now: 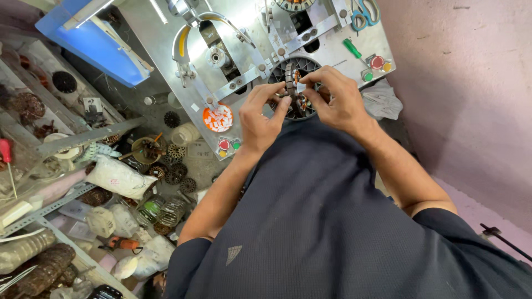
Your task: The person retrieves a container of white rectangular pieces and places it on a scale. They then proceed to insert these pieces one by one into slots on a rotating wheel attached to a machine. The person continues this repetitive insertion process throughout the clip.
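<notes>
Both of my hands meet in front of a grey metal winding machine (310, 39). Between them I hold a round dark stator core (295, 91) with copper windings, turned on edge. My left hand (260, 113) grips its left side, fingers curled around the rim. My right hand (335, 99) holds the right side and pinches a small white slip (301, 87) against the core. My dark blue shirt fills the lower part of the view.
An orange dish of white slips (218, 118) sits on the machine panel by red and green buttons (229, 145). A green-handled screwdriver (352, 50) and scissors (366, 14) lie at the top right. Left shelves hold stator cores, bags and jars. A pink wall stands right.
</notes>
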